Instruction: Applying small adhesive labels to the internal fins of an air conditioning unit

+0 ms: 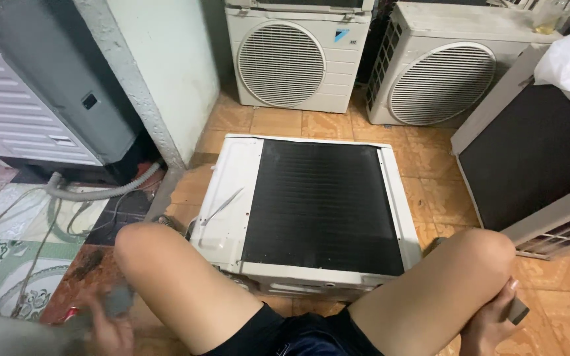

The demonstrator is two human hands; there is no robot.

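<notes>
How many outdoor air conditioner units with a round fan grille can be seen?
2. One round-grille unit stands at the back centre, the other to its right. More units lie nearby, but their grilles face away or are cut off by the frame edge.

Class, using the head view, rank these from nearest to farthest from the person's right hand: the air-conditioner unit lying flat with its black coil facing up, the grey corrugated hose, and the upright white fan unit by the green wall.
1. Flat unit with black coil, just left of the right hand.
2. Upright white fan unit, far ahead.
3. Grey corrugated hose, far left.
</notes>
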